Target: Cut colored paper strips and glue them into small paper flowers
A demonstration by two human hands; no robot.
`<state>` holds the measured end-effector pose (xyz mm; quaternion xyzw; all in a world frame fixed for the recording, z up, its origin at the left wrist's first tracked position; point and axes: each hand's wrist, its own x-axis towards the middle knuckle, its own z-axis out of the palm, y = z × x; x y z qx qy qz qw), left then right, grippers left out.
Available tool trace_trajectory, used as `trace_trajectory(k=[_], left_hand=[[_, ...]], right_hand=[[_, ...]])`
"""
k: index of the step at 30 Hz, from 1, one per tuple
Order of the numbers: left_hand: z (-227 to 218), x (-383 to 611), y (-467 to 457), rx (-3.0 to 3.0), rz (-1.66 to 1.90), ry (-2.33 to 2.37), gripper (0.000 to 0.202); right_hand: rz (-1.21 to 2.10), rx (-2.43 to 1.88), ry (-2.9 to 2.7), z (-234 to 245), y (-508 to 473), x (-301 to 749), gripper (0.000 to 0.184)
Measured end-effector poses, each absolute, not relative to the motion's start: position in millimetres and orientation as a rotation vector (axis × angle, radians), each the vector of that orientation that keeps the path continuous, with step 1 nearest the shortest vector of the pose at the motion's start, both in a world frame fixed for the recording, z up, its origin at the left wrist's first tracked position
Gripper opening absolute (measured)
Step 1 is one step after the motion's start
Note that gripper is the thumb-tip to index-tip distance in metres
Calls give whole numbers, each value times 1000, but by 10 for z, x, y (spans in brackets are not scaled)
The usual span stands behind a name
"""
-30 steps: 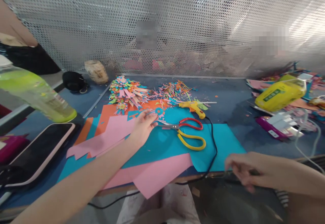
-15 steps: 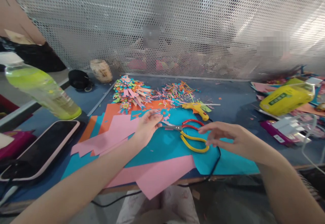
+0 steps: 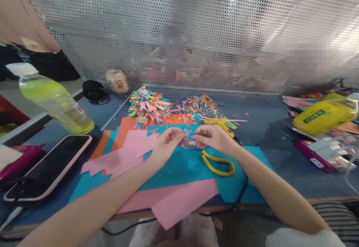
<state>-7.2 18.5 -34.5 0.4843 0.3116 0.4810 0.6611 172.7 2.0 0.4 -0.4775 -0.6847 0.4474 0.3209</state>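
My left hand [image 3: 169,142] pinches a small pink and blue paper cutout [image 3: 190,135] from its left side. At its right edge, the fingertips of my right hand [image 3: 212,138] are closed on the same cutout. Below my right hand lie scissors [image 3: 221,170], their yellow handle loop showing and most of the rest covered. Blue paper sheets [image 3: 168,168] spread beneath both hands. Just beyond my right hand is a yellow glue gun [image 3: 221,122], partly hidden. A colourful layered paper craft [image 3: 148,105] stands behind my left hand.
Pink paper [image 3: 185,202] overhangs the front edge. A phone [image 3: 52,168] and a tilted green drink bottle [image 3: 58,101] are at left. Paper scraps [image 3: 199,105] lie at the back before a perforated metal panel [image 3: 218,34]. A yellow package [image 3: 322,116] sits at right.
My right hand has moved left from beside the scissors to the cutout and closed on it. My left hand still holds the cutout. The view has shifted slightly.
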Motion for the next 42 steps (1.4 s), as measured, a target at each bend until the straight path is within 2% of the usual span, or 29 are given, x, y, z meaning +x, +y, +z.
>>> trace_trajectory(k=[7,19,35,42], left_hand=[[-376,-50,184,1065,1012,696,46],[-329,-73,168,1175,1002,746,41],[-309,-103,210,1144,1055,827,38],[-357,-81,151,1131,944,722,53]], right_hand=[[1249,-1208,-1614,-105,-28,1717,26],[1073,-1278,-1764,-105,-120,1718,26],[1234,-1208,-1608,-222,-87,1730,28],[1258,-1151,-1556,-290,-95,1685,27]])
